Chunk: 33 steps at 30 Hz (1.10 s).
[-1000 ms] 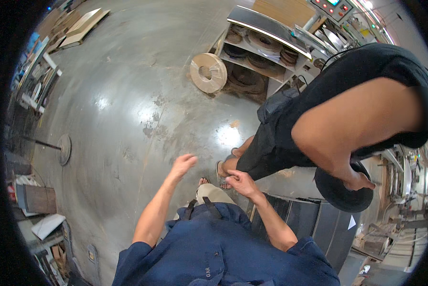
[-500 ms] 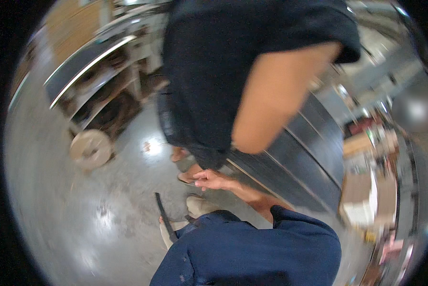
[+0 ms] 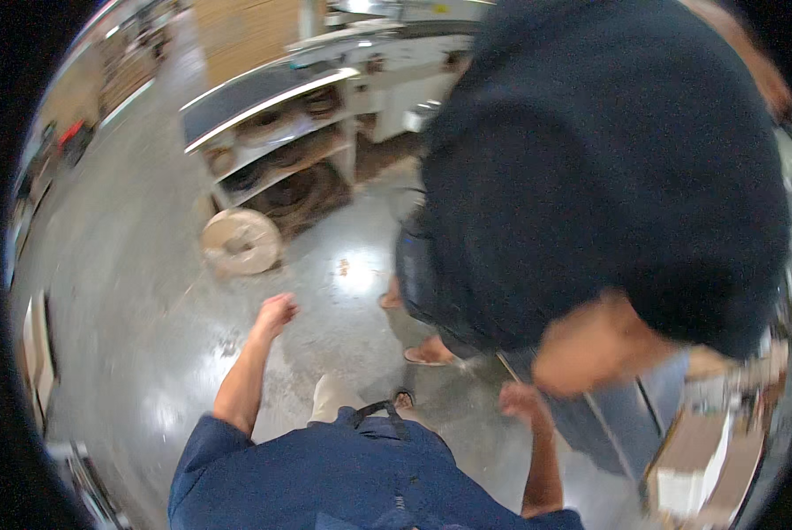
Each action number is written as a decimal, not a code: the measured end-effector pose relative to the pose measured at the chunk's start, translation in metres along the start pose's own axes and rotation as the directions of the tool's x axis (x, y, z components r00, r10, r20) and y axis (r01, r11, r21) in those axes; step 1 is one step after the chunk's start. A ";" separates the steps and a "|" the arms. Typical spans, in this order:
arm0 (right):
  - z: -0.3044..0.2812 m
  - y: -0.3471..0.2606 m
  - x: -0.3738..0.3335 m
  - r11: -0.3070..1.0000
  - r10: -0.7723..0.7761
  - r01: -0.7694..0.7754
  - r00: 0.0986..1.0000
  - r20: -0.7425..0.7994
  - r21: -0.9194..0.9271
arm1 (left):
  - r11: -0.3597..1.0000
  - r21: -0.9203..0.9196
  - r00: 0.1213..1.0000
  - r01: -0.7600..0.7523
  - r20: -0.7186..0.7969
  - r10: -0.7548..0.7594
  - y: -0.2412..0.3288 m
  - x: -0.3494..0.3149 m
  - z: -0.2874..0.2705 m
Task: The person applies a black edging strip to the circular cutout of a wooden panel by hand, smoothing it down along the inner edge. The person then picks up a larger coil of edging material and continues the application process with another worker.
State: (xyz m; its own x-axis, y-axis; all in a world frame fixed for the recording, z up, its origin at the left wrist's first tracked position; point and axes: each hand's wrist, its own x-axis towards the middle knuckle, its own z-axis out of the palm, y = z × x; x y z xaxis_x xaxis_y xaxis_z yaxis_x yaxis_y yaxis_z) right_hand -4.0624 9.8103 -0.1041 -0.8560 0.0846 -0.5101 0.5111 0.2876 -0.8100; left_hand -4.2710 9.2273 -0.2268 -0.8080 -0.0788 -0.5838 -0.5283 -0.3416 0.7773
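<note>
My left hand (image 3: 278, 315) is held out over the grey floor at the left, its fingers curled in and nothing seen in them. On the right, my right hand (image 3: 526, 403) hangs beside another person's bare arm (image 3: 581, 353). Its fingers look bent but are smeared by motion, and I see nothing in its grasp. That person in a black shirt (image 3: 590, 168) stands very close in front of me and fills the upper right. A dark strap (image 3: 377, 410) hangs at the front of my blue shirt, between my arms.
A wrapped beige roll (image 3: 241, 242) stands on the floor ahead, beside a shelf unit (image 3: 268, 146) holding coils. Dark panels (image 3: 608, 424) lie to the right, partly behind the person. An open cardboard box (image 3: 705, 459) is at the far right.
My left hand has come into view on the left. My right hand has moved right, and the person in black now appears further right. The view has turned.
</note>
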 end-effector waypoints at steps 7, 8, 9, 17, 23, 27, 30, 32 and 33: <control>0.165 -0.062 0.057 0.961 0.266 -0.199 0.851 0.453 -0.190 | 0.930 0.348 0.992 -0.119 -0.005 0.129 0.069 0.046 -0.016; 0.182 -0.070 0.069 0.960 0.261 -0.179 0.850 0.458 -0.215 | 0.910 0.396 0.990 -0.123 -0.011 0.138 0.074 0.058 -0.017; 0.201 -0.080 0.080 0.959 0.254 -0.158 0.849 0.464 -0.236 | 0.886 0.446 0.989 -0.126 -0.016 0.148 0.080 0.070 -0.020; 0.326 -0.234 0.178 0.999 0.006 0.011 0.919 0.395 -0.041 | 0.822 0.549 0.983 -0.150 -0.005 0.183 0.195 0.166 -0.073; 0.302 -0.330 0.227 0.988 -0.144 0.148 0.985 -0.098 0.031 | 0.758 0.587 0.959 -0.283 0.149 0.242 0.294 0.252 -0.051; 0.252 -0.385 0.261 0.955 -0.274 0.195 0.866 -0.418 -0.223 | 0.724 0.572 0.915 -0.384 0.342 0.215 0.338 0.278 0.031; 0.224 -0.432 0.314 0.924 -0.373 0.340 0.693 -0.617 -0.177 | 0.639 0.594 0.845 -0.489 0.505 0.177 0.370 0.299 0.067; 0.198 -0.471 0.328 0.881 -0.471 0.291 0.477 -0.742 -0.372 | 0.614 0.497 0.724 -0.614 0.664 0.186 0.381 0.307 0.122; 0.181 -0.483 0.327 0.866 -0.499 0.239 0.396 -0.771 -0.439 | 0.618 0.460 0.664 -0.637 0.735 0.137 0.385 0.300 0.154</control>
State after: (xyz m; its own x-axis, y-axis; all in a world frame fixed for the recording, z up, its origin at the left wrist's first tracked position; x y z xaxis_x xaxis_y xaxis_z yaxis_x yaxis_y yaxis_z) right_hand -4.5753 9.5259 0.0677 -0.6544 0.6250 0.4257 0.2040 0.6880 -0.6965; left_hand -4.7567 9.2167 -0.0664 -0.8008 0.5891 -0.1085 0.0683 0.2698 0.9605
